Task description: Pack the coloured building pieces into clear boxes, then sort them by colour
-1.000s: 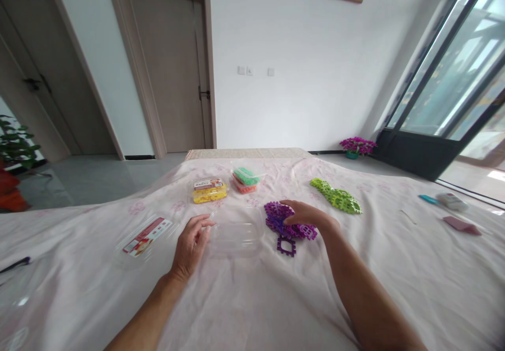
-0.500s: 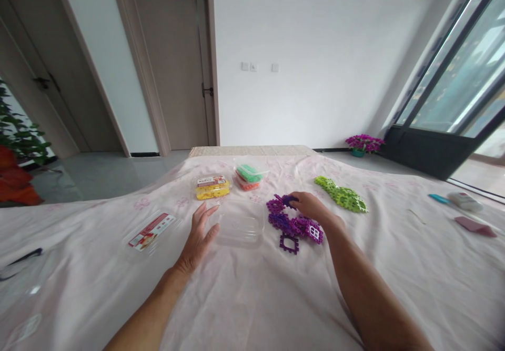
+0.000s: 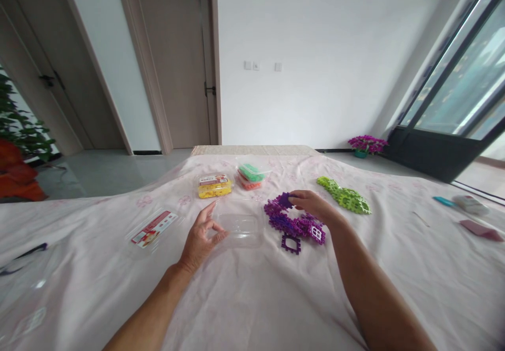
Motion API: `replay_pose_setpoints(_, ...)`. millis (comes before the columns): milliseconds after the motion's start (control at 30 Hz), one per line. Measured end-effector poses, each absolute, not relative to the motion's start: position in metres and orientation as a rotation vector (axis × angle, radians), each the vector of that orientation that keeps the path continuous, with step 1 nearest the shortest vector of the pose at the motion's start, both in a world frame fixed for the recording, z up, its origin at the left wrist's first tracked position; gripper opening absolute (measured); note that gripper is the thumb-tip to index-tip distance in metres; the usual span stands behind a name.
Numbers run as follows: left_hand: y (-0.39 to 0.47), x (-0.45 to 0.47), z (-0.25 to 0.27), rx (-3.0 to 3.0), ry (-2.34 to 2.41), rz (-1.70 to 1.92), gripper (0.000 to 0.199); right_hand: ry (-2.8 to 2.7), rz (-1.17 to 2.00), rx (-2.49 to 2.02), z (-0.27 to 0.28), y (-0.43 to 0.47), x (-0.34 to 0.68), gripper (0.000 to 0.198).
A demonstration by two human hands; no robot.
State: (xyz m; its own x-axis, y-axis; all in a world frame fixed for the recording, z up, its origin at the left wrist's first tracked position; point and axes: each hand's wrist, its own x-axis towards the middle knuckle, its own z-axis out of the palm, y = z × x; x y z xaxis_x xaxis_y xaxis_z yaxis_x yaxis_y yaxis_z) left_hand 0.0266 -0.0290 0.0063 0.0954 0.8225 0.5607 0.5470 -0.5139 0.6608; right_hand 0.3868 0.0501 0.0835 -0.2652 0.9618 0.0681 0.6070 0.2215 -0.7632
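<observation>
Left hand (image 3: 200, 240): at the left edge of the tub in the head view, forefinger stretched forward, thumb and another finger curved near each other over the rim; whether it grips the plastic I cannot tell.
Right hand (image 3: 310, 202): fingertips pinched on the dark piece (image 3: 284, 200), at the far side of the purple pile.
Tub (image 3: 241, 231): clear, flat on the cloth between the two hands, just left of the pile.
Purple pile (image 3: 294, 227): notched flat pieces in a loose, curved heap under and beside the right hand; cloth shows through a gap in it.
White window (image 3: 316, 233): on the pile's right end, near side.
Square piece (image 3: 291, 243): purple, open in the middle, at the pile's near edge.
Green pieces (image 3: 345, 197): a long, overlapping row beyond the right hand, to its right.
Yellow pack (image 3: 215, 188): clear box with a printed label, beyond the tub.
Green-and-red box (image 3: 251, 174): right of the yellow pack, its clear lid tilted.
Labelled lid (image 3: 153, 229): clear, left of the left hand, on the cloth.
Cloth (image 3: 256, 298): pale with pink flowers, creased, under everything named.
Far right: a blue thing (image 3: 444, 201) and a pink thing (image 3: 480, 230), perhaps folded fabric, though blur hides it.
</observation>
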Motion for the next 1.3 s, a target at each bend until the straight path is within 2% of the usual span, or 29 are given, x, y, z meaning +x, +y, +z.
replay_pose_setpoints(200,-0.033,0.027,0.008,2.097,1.557,1.468,0.037,-1.728,0.789,-1.460,0.091,0.049,0.377,0.032)
replay_pose_setpoints(367,-0.026,0.023,0.005,2.037,1.508,1.397,0.091,-1.593,0.958,-1.241,0.093,0.040,0.335,0.042)
replay_pose_setpoints(467,-0.022,0.020,0.007,1.935,1.303,1.246,0.100,-1.657,1.076,-1.152,0.089,0.031,0.298,0.037)
replay_pose_setpoints(567,-0.021,0.020,0.010,1.920,1.210,1.189,0.095,-1.797,1.094,-1.127,0.080,0.025,0.265,0.032)
replay_pose_setpoints(667,-0.023,0.021,0.012,1.917,1.289,1.201,0.085,-1.945,1.055,-1.138,0.070,0.023,0.245,0.036)
replay_pose_setpoints(800,-0.026,0.024,0.010,1.912,1.320,1.256,0.071,-2.229,0.607,-1.237,0.067,0.019,0.240,0.043)
replay_pose_setpoints(900,-0.029,0.027,0.011,1.944,1.302,1.272,0.064,-2.385,0.383,-1.282,0.073,0.013,0.242,0.036)
replay_pose_setpoints(1133,-0.031,0.031,0.012,2.106,1.346,1.264,0.053,-2.649,0.313,-1.435,0.086,0.002,0.237,0.032)
replay_pose_setpoints(1300,-0.031,0.031,0.013,2.165,1.373,1.238,0.049,-2.605,0.579,-1.248,0.088,0.002,0.235,0.038)
